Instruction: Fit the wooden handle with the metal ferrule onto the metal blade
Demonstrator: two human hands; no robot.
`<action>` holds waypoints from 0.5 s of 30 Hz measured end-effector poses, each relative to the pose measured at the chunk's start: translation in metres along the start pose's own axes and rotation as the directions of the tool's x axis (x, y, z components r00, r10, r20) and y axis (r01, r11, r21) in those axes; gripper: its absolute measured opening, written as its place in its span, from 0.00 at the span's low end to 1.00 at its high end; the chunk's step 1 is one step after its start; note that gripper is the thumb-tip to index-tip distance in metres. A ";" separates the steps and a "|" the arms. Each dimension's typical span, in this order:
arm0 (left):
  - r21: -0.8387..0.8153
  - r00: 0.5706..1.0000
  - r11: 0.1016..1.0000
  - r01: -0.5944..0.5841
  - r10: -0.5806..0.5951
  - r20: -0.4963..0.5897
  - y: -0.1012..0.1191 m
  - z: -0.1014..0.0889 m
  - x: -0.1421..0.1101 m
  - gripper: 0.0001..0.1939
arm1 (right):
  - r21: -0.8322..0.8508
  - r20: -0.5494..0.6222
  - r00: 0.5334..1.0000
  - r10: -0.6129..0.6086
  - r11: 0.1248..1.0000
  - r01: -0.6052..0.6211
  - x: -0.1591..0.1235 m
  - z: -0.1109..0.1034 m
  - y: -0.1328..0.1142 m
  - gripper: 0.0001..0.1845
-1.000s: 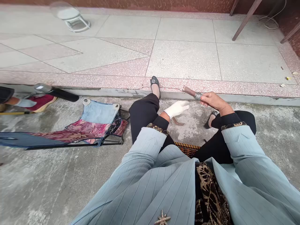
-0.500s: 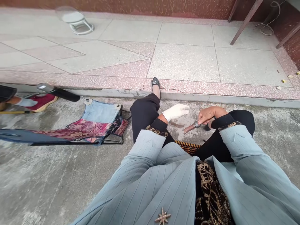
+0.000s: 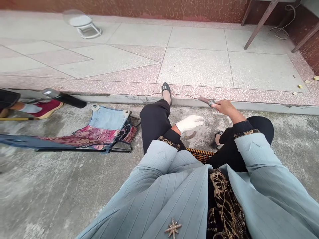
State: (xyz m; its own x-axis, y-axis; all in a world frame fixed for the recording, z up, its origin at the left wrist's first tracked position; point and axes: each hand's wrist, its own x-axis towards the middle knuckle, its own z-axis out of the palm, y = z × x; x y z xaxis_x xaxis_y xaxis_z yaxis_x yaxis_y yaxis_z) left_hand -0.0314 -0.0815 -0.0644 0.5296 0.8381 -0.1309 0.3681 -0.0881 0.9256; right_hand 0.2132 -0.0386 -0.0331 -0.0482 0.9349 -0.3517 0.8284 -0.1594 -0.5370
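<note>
My right hand (image 3: 225,108) is closed around one end of a short brown stick (image 3: 204,99), which has grey wire (image 3: 211,103) wound about it near my fingers. The stick points left, out over the step's edge. Lower and to the left is my left hand (image 3: 190,123) in a white knitted glove, its fingers pressed together. Whatever those fingers pinch, if anything, is too thin to make out. Below the glove a curved brown strip (image 3: 191,134) lies on the concrete. An orange-and-black woven seat (image 3: 200,155) shows between my legs.
A folding chair with patterned cloth (image 3: 99,134) stands to my left. Beyond it are another person's red shoe (image 3: 50,109) and a black cylinder (image 3: 71,100). The raised tiled step (image 3: 194,69) runs across in front, with a white stool (image 3: 87,28) and wooden legs (image 3: 261,25) farther back.
My right hand has swung the wire-wound stick up and away from my lap, toward the step. My gloved left hand has shifted slightly down and right, still closed.
</note>
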 end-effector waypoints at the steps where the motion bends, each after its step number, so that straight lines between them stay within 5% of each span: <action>1: 0.003 1.000 1.000 0.004 -0.004 -0.002 -0.001 -0.001 -0.001 0.05 | -0.122 0.069 0.998 0.007 0.993 0.002 -0.001 0.001 -0.001 0.24; 3: 0.015 1.000 1.000 0.010 -0.009 -0.004 0.000 -0.005 -0.002 0.05 | -0.266 0.314 0.949 0.031 0.962 0.057 -0.006 0.003 -0.003 0.23; 6: 0.030 1.000 1.000 0.006 -0.005 -0.007 0.004 -0.013 -0.002 0.05 | -0.120 0.742 0.669 -0.033 0.976 0.181 -0.020 0.001 -0.006 0.27; 8: 0.029 1.000 1.000 0.001 0.000 -0.012 0.007 -0.017 -0.001 0.05 | 0.123 0.822 0.530 -0.209 0.974 0.192 -0.030 -0.005 -0.008 0.29; 9: 0.026 1.000 1.000 -0.004 0.004 -0.015 0.008 -0.018 -0.001 0.05 | 0.236 0.797 0.525 -0.300 0.954 0.186 -0.034 -0.007 -0.008 0.29; 11: 0.016 1.000 1.000 -0.016 0.016 -0.017 0.008 -0.017 0.000 0.06 | 0.421 0.680 0.585 -0.441 0.889 0.182 -0.039 -0.012 -0.009 0.29; 15: -0.017 1.000 1.000 -0.009 0.009 0.015 0.006 -0.005 0.000 0.08 | 0.662 0.288 0.830 -0.478 0.726 0.188 -0.037 -0.009 -0.010 0.29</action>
State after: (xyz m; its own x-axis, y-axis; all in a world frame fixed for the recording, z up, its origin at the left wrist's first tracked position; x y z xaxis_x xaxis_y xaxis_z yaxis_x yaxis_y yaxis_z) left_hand -0.0326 -0.0794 -0.0571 0.5442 0.8292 -0.1273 0.3503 -0.0867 0.9326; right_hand 0.2120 -0.0685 -0.0080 -0.5965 0.7605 -0.2565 0.2228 -0.1502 -0.9632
